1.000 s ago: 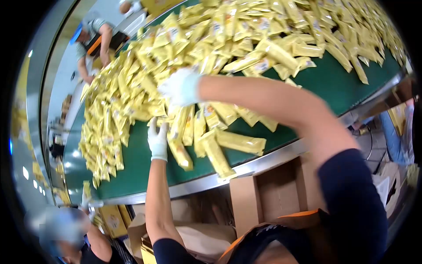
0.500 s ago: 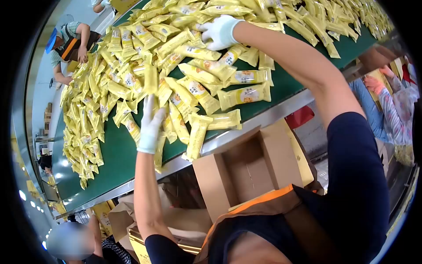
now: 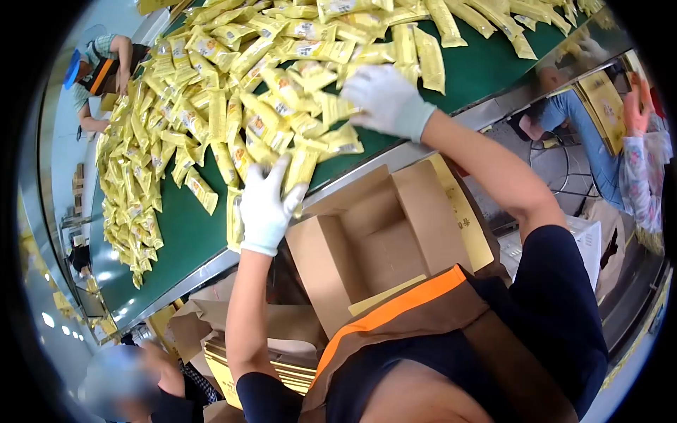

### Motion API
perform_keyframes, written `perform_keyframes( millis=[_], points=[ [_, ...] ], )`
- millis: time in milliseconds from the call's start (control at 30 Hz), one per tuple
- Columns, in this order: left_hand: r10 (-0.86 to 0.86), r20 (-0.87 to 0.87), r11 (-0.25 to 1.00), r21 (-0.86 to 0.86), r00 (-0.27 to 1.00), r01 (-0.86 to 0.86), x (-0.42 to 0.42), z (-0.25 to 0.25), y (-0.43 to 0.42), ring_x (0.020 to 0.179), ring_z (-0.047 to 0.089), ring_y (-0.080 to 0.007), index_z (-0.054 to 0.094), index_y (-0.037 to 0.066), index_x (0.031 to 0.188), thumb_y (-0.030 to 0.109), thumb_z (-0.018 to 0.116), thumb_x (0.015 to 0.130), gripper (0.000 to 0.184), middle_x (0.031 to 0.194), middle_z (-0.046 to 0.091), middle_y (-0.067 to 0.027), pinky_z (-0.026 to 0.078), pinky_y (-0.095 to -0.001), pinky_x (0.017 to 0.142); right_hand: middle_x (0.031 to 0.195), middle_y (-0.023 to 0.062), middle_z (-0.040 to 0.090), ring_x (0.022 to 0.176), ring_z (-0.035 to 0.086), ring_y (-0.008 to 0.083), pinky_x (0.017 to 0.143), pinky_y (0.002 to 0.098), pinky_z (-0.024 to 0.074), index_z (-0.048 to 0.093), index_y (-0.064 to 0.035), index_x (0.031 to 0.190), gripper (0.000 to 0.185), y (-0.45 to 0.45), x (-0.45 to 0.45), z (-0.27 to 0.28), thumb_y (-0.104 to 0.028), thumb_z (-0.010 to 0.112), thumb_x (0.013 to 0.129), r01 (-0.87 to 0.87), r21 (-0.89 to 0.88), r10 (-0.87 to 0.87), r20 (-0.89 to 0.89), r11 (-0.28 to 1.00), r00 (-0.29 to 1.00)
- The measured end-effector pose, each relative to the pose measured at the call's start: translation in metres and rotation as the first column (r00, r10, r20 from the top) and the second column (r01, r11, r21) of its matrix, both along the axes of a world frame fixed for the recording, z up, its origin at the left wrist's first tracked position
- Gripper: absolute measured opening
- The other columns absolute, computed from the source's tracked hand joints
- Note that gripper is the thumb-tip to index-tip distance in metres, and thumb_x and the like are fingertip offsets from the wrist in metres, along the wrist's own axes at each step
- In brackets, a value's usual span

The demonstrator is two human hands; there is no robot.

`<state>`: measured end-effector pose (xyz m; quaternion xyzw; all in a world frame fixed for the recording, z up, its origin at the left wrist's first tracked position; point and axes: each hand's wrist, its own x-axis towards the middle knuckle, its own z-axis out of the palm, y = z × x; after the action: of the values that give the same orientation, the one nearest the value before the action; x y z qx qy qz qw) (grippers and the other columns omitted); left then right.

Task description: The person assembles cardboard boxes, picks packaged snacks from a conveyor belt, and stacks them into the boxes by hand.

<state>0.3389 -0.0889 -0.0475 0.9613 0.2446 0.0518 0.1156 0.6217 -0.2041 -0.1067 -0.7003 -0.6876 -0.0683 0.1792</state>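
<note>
Yellow snack packets lie heaped on a green conveyor belt. My left hand, in a white glove, is at the belt's near edge with thumb and fingers apart. Between them lies the end of one packet, and another packet shows beside the palm. My right hand, gloved too, reaches over the belt from the right. Its fingers are spread and bent against the end of a packet; their tips are partly hidden. Below both hands stands an open cardboard box, flaps folded out.
The belt's metal rim runs between packets and box. Flattened yellow cartons are stacked at lower left. Other people work at the far left, lower left and right, where a pink-gloved hand holds a yellow carton.
My right hand has come back from the far heap toward the near edge, and packets there have shifted left. My left hand has moved right and nearer, leaving the packet it touched.
</note>
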Motion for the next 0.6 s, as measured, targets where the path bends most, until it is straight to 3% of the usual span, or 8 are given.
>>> perform_keyframes(
  millis=[67,133,267,333,400,467,533,600],
  points=[
    [0.039,-0.003,0.99,0.135,0.999,-0.038,0.009,-0.007,-0.003,0.096,0.06,-0.0392,0.057,0.011,0.132,0.039,0.069,0.085,0.056,0.115,0.053,-0.0201,0.051,-0.0438,0.084,0.115,0.0062,0.06,0.116,0.052,0.0264,0.089,0.0387,0.0431,0.061,-0.0115,0.108,0.042,0.006,0.011,0.008,-0.041,0.07,0.079,0.006,-0.074,-0.007,-0.009,0.997,1.0],
    [0.036,-0.072,0.979,0.203,0.997,-0.021,0.012,0.0,-0.01,0.1,0.06,-0.038,0.057,0.013,0.133,0.032,0.073,0.081,0.057,0.119,0.055,-0.0193,0.051,-0.0433,0.083,0.118,0.0084,0.06,0.117,0.053,0.028,0.091,0.0399,0.0445,0.06,-0.0096,0.107,0.043,-0.007,0.01,-0.003,-0.037,0.073,0.077,-0.124,0.107,0.119,0.052,0.987,0.992],
    [0.046,0.068,0.99,0.132,0.997,-0.054,-0.002,-0.007,-0.016,0.1,0.062,-0.0363,0.057,0.011,0.131,0.015,0.079,0.072,0.062,0.123,0.057,-0.0175,0.052,-0.0419,0.084,0.109,0.0083,0.064,0.106,0.062,0.0268,0.086,0.041,0.0494,0.06,-0.0097,0.107,0.043,-0.06,0.001,0.004,-0.036,0.075,0.077,-0.116,0.224,0.12,-0.005,0.968,0.993],
    [-0.064,0.155,0.978,0.206,0.986,0.031,-0.01,0.001,-0.011,0.097,0.063,-0.0362,0.057,0.006,0.129,0.01,0.075,0.073,0.059,0.115,0.061,-0.0179,0.051,-0.0418,0.084,0.093,0.0119,0.067,0.083,0.066,0.0309,0.074,0.0392,0.0532,0.061,-0.0062,0.111,0.047,-0.075,-0.001,0.036,-0.031,0.079,0.076,0.151,-0.173,-0.205,-0.356,0.973,0.912],
    [-0.031,0.169,0.997,0.071,0.985,0.019,-0.002,0.02,-0.009,0.101,0.062,-0.0356,0.058,0.003,0.126,0.004,0.071,0.074,0.053,0.108,0.066,-0.0181,0.05,-0.0414,0.088,0.081,0.0122,0.065,0.069,0.065,0.0322,0.064,0.0392,0.0529,0.062,-0.0061,0.111,0.048,-0.068,0.01,0.049,-0.034,0.079,0.077,0.275,0.025,-0.236,-0.448,0.961,0.863],
    [-0.173,0.196,0.984,-0.002,0.965,0.177,0.032,0.028,-0.009,0.106,0.061,-0.0353,0.059,0.003,0.125,0.004,0.07,0.074,0.052,0.112,0.065,-0.0188,0.049,-0.0409,0.092,0.082,0.0125,0.066,0.078,0.066,0.0325,0.068,0.0416,0.0526,0.063,-0.0081,0.108,0.042,-0.029,0.029,0.047,-0.036,0.075,0.08,0.285,0.204,-0.207,-0.332,0.937,0.92],
    [-0.397,0.028,0.911,0.134,0.918,0.39,0.063,0.005,-0.001,0.11,0.06,-0.0351,0.057,0.006,0.127,0.016,0.07,0.078,0.052,0.114,0.065,-0.0181,0.048,-0.0418,0.094,0.085,0.0109,0.068,0.085,0.067,0.0329,0.073,0.043,0.0531,0.062,-0.0081,0.101,0.035,0.001,0.039,0.036,-0.034,0.073,0.08,0.262,-0.061,-0.269,-0.167,0.963,0.949],
    [-0.304,-0.069,0.951,0.043,0.95,0.307,0.068,-0.001,0.004,0.107,0.061,-0.0347,0.055,0.008,0.129,0.022,0.07,0.079,0.055,0.112,0.066,-0.0167,0.049,-0.0414,0.092,0.087,0.0101,0.068,0.09,0.067,0.0326,0.077,0.0431,0.0532,0.061,-0.0082,0.097,0.033,0.012,0.033,0.044,-0.033,0.072,0.079,0.273,-0.356,-0.319,-0.077,0.894,0.945]
  ],
)
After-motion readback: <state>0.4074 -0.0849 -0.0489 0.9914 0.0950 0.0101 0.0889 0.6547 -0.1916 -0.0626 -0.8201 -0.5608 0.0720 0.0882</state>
